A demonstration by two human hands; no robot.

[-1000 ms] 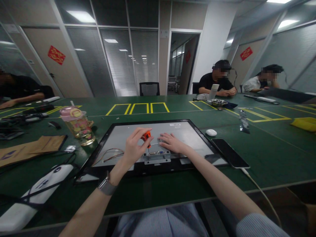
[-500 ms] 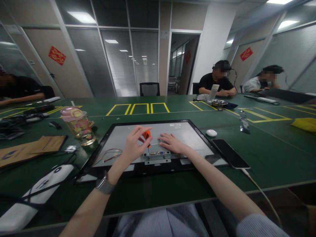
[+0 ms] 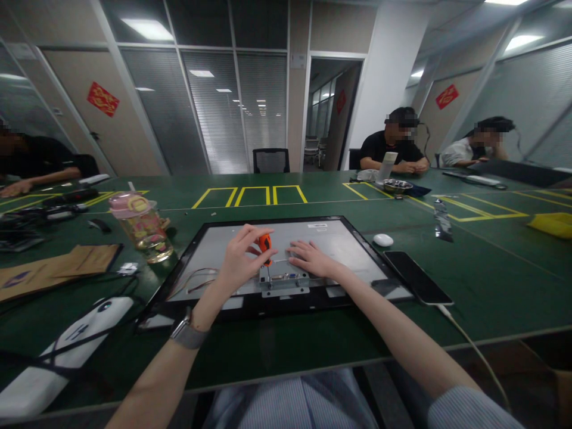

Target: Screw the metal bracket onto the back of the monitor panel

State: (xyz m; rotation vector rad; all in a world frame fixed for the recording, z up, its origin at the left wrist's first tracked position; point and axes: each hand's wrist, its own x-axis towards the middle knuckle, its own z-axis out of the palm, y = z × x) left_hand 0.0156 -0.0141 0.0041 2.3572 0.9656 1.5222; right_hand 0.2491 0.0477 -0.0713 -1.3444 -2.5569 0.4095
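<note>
A flat panel (image 3: 357, 250) with a black frame and grey back lies on the green table. Near its front edge sits a metal bracket (image 3: 286, 285) with ports on it. My left hand (image 3: 243, 256) grips an orange screwdriver (image 3: 265, 243) between thumb and fingers, upright, its shaft pointing down at the left end of the bracket. Whether the tip sits in a screw is too small to tell. My right hand (image 3: 313, 259) lies on the panel just behind the bracket, fingers spread. Thin wires (image 3: 196, 280) rest on the panel's left side.
A pink-lidded bottle (image 3: 143, 229), a paper bag (image 3: 62, 268) and a white device (image 3: 75, 351) with black cables are at left. A phone (image 3: 417, 277) on a cable and a white case (image 3: 383, 240) lie at right. People sit across the table.
The fingers of my left hand have shifted slightly around the orange screwdriver, which stays at the bracket. My right hand has hardly moved. At far left, a person's hand has come forward on the table.
</note>
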